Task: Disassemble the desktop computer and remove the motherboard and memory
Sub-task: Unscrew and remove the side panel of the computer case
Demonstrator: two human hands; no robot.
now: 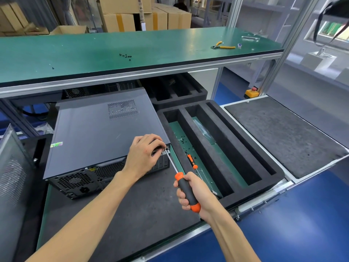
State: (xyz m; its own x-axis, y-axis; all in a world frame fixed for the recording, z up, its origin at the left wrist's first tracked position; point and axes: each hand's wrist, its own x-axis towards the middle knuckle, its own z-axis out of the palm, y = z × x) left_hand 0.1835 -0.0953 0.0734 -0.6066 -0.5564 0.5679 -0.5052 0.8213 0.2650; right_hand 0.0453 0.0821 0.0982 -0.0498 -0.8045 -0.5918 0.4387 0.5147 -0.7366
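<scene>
A dark grey desktop computer case (98, 133) lies on its side on a black foam mat, its rear panel with fan grilles facing me. My right hand (192, 193) grips the orange and black handle of a screwdriver (187, 191), whose shaft runs up to the case's rear right top corner. My left hand (145, 154) rests on that corner, fingers curled and pinching at the screwdriver tip where a screw sits. The side cover is on, so the motherboard and memory are hidden.
A black foam tray (213, 146) with long slots lies right of the case, holding loose screws and a second small screwdriver (191, 160). A dark mat (283, 135) lies further right. The green shelf (132, 52) above carries screws and yellow pliers (222, 46). A mesh panel (11, 178) stands left.
</scene>
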